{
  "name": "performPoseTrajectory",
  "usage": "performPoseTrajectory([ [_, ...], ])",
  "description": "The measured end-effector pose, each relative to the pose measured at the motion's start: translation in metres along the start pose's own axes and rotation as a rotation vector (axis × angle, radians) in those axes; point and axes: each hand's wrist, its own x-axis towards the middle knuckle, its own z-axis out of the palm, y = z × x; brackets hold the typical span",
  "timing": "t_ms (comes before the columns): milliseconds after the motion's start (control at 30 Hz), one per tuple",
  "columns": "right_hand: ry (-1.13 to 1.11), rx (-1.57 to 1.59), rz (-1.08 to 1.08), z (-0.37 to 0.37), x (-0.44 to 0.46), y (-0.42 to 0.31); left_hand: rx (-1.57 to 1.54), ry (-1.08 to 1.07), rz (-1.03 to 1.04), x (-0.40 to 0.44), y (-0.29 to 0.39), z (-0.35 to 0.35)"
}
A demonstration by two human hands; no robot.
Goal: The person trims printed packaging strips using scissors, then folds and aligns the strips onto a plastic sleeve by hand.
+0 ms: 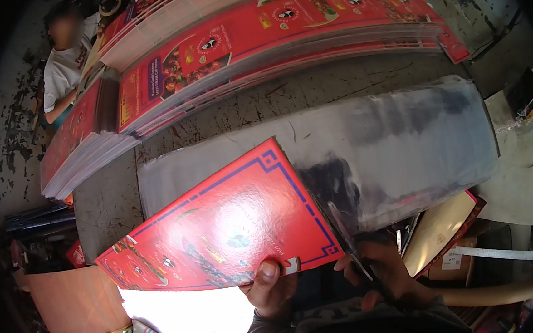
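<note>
My left hand (268,286) grips the lower edge of a glossy red printed sheet (221,223) with a blue dashed border, thumb on top. The sheet is tilted and strong glare whitens its middle. At its right edge, my right hand (391,272) is closed around a pair of scissors (344,226), the blades pointing up along that edge. Whether the blades touch the sheet, I cannot tell. Beyond the sheet, a stack of clear plastic sheets (414,130) lies on the scratched grey table (110,207).
Stacks of red printed sheets (292,20) fill the table's far side, with another red stack (76,137) at the left. A person (65,73) in a white shirt is at the far left. A cardboard box (453,266) and a white strap (505,253) are at the lower right.
</note>
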Motion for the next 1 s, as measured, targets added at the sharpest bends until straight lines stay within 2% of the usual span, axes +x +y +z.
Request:
performPoseTrajectory([
  [100, -0.1, -0.061, -0.099, 0.001, 0.005, -0.002, 0.013, -0.018, -0.014, -0.003, 0.001, -0.003],
  [233, -0.081, -0.095, -0.121, 0.005, 0.003, -0.002, 0.041, -0.048, -0.049, -0.011, 0.003, -0.007],
  [433, -0.018, -0.155, -0.196, 0.007, -0.002, 0.0, 0.088, -0.101, -0.108, -0.019, 0.002, -0.009],
  [533, 0.036, -0.159, -0.143, 0.007, -0.007, 0.001, 0.101, -0.121, -0.124, -0.021, 0.001, -0.009],
  [600, 0.07, -0.289, -0.134, 0.007, -0.008, -0.005, 0.104, -0.124, -0.137, -0.022, 0.0, -0.01],
  [733, 0.11, -0.262, -0.132, 0.009, -0.009, -0.006, 0.109, -0.133, -0.147, -0.023, -0.002, -0.01],
  [833, 0.107, -0.312, -0.159, 0.009, -0.007, -0.007, 0.113, -0.139, -0.153, -0.023, -0.002, -0.01],
  [1000, 0.232, -0.526, -0.285, 0.015, -0.002, -0.006, 0.127, -0.143, -0.166, -0.024, -0.003, -0.012],
])
